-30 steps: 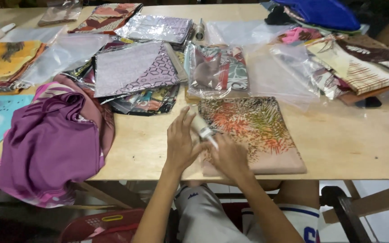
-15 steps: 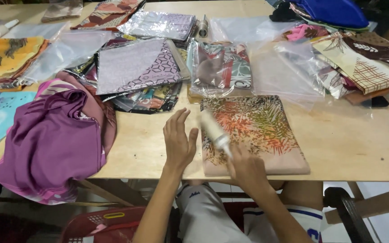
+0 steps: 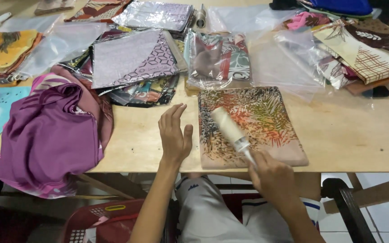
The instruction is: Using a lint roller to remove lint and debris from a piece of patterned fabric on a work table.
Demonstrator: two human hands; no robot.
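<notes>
Head camera, looking down: a seated person's right hand (image 3: 273, 175) closes its grip on the handle of a pale lint roller (image 3: 229, 128), whose cylinder lies on a folded scarf with a leaf print in orange, green and dark brown (image 3: 253, 126), up and to the left of that grip. The scarf lies flat at the near edge of the wooden desk (image 3: 352, 135). The left hand (image 3: 174, 135) rests open, fingers spread, palm down on bare desk just left of the scarf, holding nothing. Farther left of that hand, a heap of purple cloth (image 3: 50, 135) spills over the desk's edge. Beyond both hands lie a bagged scarf in red, grey and green (image 3: 219, 60), a folded lilac cloth with a geometric print (image 3: 131, 56) and empty clear plastic bags (image 3: 280, 67). A red basket (image 3: 109, 220) sits below the desk by the person's left arm.
</notes>
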